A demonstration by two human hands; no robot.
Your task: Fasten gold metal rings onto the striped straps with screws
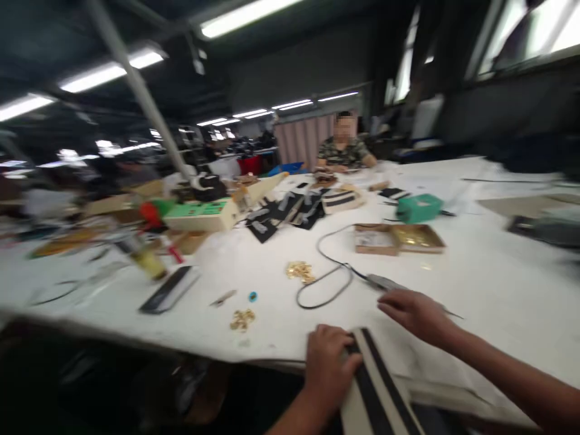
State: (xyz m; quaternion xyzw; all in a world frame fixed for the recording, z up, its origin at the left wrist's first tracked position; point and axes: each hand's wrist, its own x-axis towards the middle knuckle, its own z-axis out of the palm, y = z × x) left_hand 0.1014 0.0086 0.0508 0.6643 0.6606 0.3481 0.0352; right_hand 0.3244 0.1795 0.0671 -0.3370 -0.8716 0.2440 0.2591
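My left hand (pixel 330 361) rests at the near table edge with its fingers curled down on a cream strap with black stripes (pixel 378 389). My right hand (pixel 414 312) hovers just beyond the strap, fingers stretched out and empty, close to a grey corded tool (pixel 386 282) whose black cable (pixel 327 284) loops across the white table (pixel 489 272). Small heaps of brass fittings (pixel 299 270) lie farther out and another heap of brass fittings (pixel 242 319) lies to the left of my hands.
An open cardboard box (pixel 396 238) with brass parts, a green box (pixel 419 207), black leather pieces (pixel 290 211), a long cream box (pixel 202 216), a dark flat bar (pixel 167 289) and a bottle (pixel 147 261) lie about. A person (pixel 345 151) sits at the far side.
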